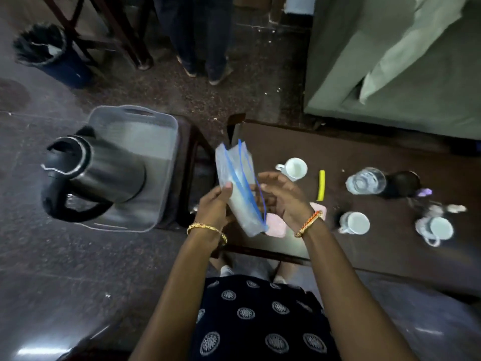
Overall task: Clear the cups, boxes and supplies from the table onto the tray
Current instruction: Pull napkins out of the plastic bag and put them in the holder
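Observation:
A clear zip bag with blue seal lines and white powder inside is held upright over the table's left end. My left hand grips its left side. My right hand cups its right side with the fingers curled against it. The grey plastic tray rests on a stool to the left, with a steel kettle standing on it. On the dark table stand three white cups, a glass of water, a yellow stick and a pink box.
A dark round object and small purple and white bits lie at the table's right. A bin stands at the far left. A person's legs are across the floor. A green-covered bed fills the far right.

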`<state>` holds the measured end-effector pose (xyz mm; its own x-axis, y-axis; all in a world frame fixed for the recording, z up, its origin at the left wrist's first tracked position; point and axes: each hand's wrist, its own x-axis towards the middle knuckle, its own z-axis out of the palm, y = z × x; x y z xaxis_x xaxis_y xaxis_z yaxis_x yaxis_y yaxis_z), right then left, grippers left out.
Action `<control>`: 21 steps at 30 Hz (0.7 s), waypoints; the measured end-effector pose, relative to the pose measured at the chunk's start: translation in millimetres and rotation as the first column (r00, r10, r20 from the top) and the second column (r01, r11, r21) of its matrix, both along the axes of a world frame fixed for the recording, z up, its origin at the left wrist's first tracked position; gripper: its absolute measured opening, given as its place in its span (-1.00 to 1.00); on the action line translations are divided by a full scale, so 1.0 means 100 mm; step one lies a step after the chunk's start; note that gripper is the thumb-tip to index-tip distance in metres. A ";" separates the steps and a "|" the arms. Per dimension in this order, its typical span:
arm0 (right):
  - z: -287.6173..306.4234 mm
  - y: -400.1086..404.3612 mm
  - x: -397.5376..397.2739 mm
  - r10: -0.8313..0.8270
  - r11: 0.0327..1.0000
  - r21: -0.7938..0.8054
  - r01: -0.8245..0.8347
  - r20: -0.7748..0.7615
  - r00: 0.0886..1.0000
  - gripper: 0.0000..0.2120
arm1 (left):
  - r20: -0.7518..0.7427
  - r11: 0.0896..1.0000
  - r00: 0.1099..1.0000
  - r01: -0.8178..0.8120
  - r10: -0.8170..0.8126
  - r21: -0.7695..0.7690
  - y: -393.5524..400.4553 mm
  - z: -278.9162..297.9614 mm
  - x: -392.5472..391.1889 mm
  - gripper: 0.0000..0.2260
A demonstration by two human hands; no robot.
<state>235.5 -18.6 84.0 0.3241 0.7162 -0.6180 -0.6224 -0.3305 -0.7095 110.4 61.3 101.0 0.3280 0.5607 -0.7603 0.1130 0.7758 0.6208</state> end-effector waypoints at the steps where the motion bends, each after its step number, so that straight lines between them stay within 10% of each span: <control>1: -0.01 -0.20 0.11 0.042 0.999 -0.036 -0.041 0.013 0.999 -0.86 | -0.012 0.998 0.999 0.049 -0.049 -0.027 -0.17 -0.02 0.08 -0.87; 7: -0.09 -1.21 0.55 0.102 0.980 -0.183 -0.077 0.131 0.986 -0.87 | -0.063 0.933 0.945 0.303 -0.321 -0.194 -1.05 -0.14 0.64 -0.60; 21: -0.37 -2.68 1.10 -0.207 0.896 -0.298 0.328 0.371 0.905 -0.86 | -0.401 0.728 0.694 0.679 -0.598 0.091 -2.23 -0.50 1.42 -0.84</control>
